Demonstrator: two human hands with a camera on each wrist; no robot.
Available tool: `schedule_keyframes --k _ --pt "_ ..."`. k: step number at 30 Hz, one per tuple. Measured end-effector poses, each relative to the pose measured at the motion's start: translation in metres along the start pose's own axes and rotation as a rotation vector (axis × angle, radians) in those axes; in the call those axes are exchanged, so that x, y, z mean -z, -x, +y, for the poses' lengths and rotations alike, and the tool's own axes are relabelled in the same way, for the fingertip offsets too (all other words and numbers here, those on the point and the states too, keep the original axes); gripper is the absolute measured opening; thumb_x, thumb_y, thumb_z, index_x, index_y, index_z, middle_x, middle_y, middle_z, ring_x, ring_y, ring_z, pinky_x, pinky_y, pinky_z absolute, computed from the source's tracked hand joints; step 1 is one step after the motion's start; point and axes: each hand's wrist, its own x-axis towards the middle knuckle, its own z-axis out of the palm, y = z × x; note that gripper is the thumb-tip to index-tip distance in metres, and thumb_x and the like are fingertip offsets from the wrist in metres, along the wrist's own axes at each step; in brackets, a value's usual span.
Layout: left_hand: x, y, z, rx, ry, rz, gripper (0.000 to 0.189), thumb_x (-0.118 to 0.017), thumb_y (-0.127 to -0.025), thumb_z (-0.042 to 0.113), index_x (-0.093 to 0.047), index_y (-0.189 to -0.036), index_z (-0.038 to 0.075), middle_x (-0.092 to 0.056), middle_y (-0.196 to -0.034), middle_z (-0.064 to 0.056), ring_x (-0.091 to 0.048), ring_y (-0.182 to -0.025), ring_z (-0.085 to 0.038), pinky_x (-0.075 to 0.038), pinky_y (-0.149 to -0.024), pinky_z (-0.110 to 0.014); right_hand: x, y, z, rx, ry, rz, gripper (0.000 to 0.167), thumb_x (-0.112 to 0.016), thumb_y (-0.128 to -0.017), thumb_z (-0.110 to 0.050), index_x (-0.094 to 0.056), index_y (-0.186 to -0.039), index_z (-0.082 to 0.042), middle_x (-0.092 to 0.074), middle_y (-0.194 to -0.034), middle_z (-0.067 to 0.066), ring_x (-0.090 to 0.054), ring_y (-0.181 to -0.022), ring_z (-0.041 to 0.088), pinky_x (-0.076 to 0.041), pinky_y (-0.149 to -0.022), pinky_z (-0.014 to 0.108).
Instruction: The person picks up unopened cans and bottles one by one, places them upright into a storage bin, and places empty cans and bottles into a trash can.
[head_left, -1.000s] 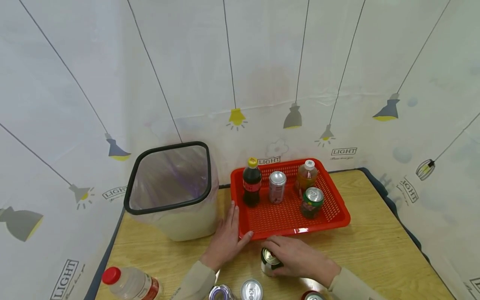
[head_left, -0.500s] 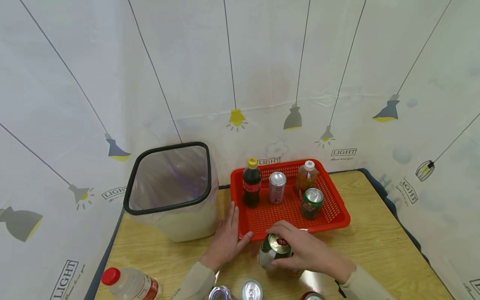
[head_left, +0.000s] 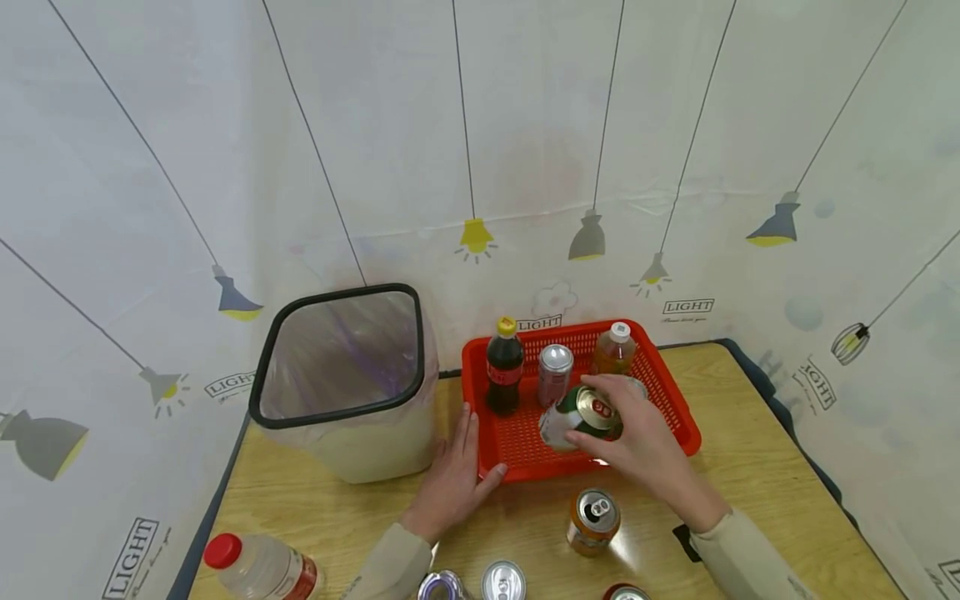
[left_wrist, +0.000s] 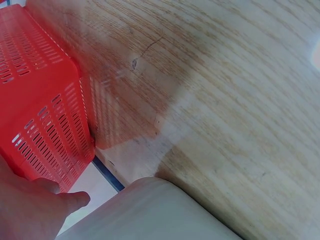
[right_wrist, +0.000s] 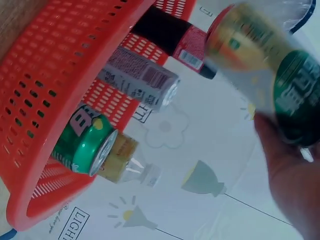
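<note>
My right hand (head_left: 648, 442) grips a green and white drink can (head_left: 567, 418), tilted, over the red basket (head_left: 517, 437). In the right wrist view the can (right_wrist: 265, 65) shows a yellow picture and a dark green band. My left hand (head_left: 453, 483) lies with fingers straight along the basket's near left corner. Standing in the basket are a cola bottle (head_left: 504, 375) with a yellow cap, a silver-pink can (head_left: 555, 372) and a white-capped juice bottle (head_left: 615, 350). A green can (right_wrist: 85, 140) there is mostly hidden behind my right hand in the head view.
A lined waste bin (head_left: 375, 446) with a black rim stands left of the basket. On the near table are an orange can (head_left: 592, 523), a silver-topped can (head_left: 503, 582), a purple-rimmed can (head_left: 442, 587), a red-rimmed can (head_left: 626, 592) and a red-capped clear bottle (head_left: 262, 567).
My right hand has lifted the green and white can off the table and carried it forward and right over the basket, uncovering the orange can. My left hand stays in place.
</note>
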Motion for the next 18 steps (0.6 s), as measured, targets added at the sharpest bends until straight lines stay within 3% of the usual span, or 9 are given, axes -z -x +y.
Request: schedule_keyframes --k 5,18 --pt "0.0 0.0 -0.001 0.016 0.004 -0.018 0.093 -0.056 -0.103 0.055 -0.014 -0.164 -0.001 0.0 -0.173 -0.016 -0.02 -0.156 -0.037 -0.029 -0.117 -0.063 -0.007 -0.008 0.009 -0.138 0.014 -0.014 0.073 -0.091 -0.082 -0.027 -0.055 -0.141 -0.005 -0.058 -0.135 0.013 -0.057 -0.116 0.028 -0.057 -0.089 0.047" --pt "-0.001 0.0 -0.001 -0.01 0.009 0.007 0.092 -0.056 -0.103 0.053 -0.016 -0.163 -0.004 -0.001 -0.173 -0.018 -0.023 -0.154 -0.038 -0.031 -0.116 -0.064 -0.048 -0.017 0.048 -0.204 0.126 -0.155 0.07 -0.088 -0.085 -0.032 -0.056 -0.139 0.0 -0.061 -0.132 0.018 -0.061 -0.116 0.032 -0.056 -0.093 0.05"
